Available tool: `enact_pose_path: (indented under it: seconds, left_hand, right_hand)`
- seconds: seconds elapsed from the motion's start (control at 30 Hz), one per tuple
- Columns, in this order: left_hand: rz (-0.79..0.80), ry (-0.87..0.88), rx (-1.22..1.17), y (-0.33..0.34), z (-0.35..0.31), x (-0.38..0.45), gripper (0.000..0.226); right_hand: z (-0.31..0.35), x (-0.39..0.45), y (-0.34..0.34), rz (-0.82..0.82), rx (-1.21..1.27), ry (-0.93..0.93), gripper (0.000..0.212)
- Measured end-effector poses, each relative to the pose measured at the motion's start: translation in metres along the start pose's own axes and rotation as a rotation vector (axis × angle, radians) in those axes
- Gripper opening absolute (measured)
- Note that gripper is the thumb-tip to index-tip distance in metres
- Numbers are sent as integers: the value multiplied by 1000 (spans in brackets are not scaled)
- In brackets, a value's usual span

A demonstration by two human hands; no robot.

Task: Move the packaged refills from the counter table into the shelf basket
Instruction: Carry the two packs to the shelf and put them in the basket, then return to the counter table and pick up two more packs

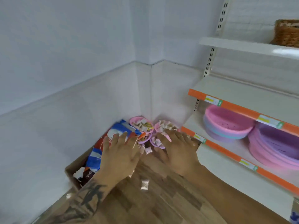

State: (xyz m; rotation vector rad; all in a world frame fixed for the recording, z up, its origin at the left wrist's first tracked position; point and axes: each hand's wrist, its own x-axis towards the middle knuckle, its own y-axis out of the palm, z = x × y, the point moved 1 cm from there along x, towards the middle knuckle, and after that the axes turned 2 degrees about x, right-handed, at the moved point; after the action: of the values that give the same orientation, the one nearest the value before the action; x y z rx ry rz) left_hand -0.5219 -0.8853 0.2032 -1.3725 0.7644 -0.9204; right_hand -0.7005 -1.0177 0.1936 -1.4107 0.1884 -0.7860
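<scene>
The wicker basket (287, 32) is cut off at the right edge; the small packets (146, 125) are blurred.

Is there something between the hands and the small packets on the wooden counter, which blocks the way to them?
Nothing visible does. The left hand and right hand lie spread over the wooden counter, and one small packet lies in the open just behind them.

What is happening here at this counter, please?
A person reaches both hands over a wooden counter toward the corner. The left hand lies on blue and white packets; the right hand rests beside small pink baskets filled with little sachets. One sachet lies loose on the counter. Neither hand clearly grips anything.
</scene>
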Motion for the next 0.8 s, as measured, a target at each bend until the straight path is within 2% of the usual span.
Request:
enact_pose_path:
  seconds: [0.2, 0.33, 0.6, 0.8]
  left_hand:
    - [11, -147, -26, 2, 97, -77, 75]
    - [-18, -235, -38, 11, 172, -134, 106]
    - [128, -456, -20, 20, 320, -269, 65]
    - [213, -533, -57, 38, 411, -336, 62]
  right_hand:
    - [113, -4, 26, 57, 18, -168, 49]
    - [201, -12, 47, 97, 75, -224, 54]
    - [389, -41, 87, 202, 132, -288, 53]
    - [490, -64, 114, 289, 153, -376, 49]
